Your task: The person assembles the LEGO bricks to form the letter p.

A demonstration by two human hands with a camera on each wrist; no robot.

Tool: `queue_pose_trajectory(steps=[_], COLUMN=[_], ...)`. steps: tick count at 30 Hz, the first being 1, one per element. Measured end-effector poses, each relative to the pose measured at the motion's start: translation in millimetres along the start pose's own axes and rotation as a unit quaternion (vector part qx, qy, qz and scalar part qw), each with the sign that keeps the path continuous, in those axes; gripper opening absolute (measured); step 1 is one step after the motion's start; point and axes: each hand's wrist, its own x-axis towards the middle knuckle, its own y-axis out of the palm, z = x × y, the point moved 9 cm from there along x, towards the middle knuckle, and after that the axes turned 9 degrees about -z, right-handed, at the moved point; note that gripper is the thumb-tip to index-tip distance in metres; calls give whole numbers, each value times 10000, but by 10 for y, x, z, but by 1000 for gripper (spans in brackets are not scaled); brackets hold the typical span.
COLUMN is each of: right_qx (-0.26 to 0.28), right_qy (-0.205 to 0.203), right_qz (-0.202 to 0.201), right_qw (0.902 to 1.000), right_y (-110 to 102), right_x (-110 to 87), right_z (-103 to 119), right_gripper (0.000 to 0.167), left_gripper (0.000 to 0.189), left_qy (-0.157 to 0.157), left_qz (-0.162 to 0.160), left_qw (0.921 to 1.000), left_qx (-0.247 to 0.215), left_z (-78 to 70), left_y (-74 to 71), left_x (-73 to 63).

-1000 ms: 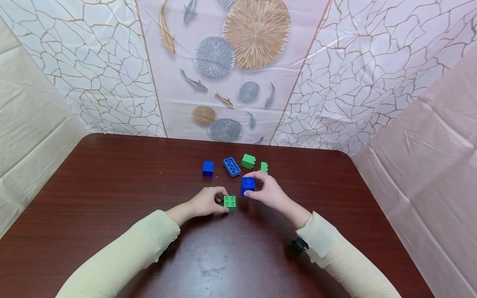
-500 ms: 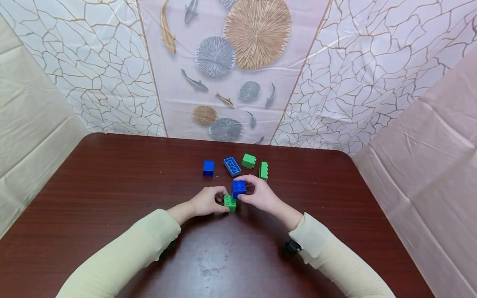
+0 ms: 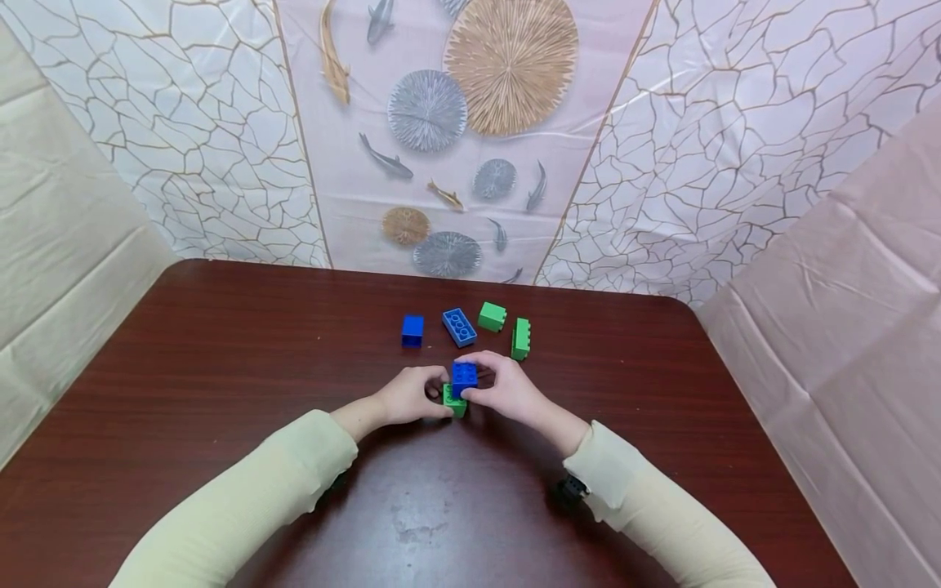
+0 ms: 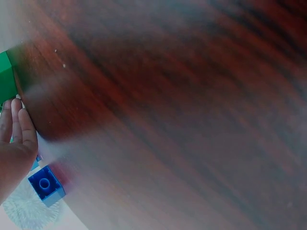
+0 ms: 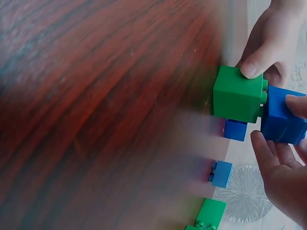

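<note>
In the head view my left hand (image 3: 403, 398) holds a green toy brick (image 3: 457, 408) at the table, thumb on the near side. My right hand (image 3: 510, 394) pinches a blue toy brick (image 3: 464, 377) directly over the green one. The right wrist view shows the green brick's studs (image 5: 264, 98) facing the blue brick (image 5: 283, 115), with part of the studs still visible between them. Whether the two bricks are joined I cannot tell. Only the edge of the green brick (image 4: 5, 79) appears in the left wrist view, with fingers (image 4: 17, 129) beside it.
Behind the hands lie a dark blue brick (image 3: 412, 331), a lighter blue brick (image 3: 459, 327) with its underside up, a green brick (image 3: 492, 316) and another green brick (image 3: 521, 339) on their sides. A patterned cloth (image 3: 434, 196) rises beyond the brown table (image 3: 220, 359).
My right hand has moved left with the blue brick, from beside the green brick to over it. My left hand has stayed on the green brick.
</note>
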Motion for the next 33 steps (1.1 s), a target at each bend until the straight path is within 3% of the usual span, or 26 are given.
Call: queue_pose_trajectory(steps=[14,33], right_qx=[-191,-510], right_qy=[-60,-464], right_qz=[156,222], right_qw=[9997,9974], right_y=[76,89], right_x=[20,-19], right_z=[22,84], right_gripper=[42,44], left_gripper=[32,35], left_qy=[108,175], left_qz=[-52,-27], left_qw=[9999,9997], left_qx=[35,153], left_z=[-22,-41], left_y=[0,-10], left_x=[16,4])
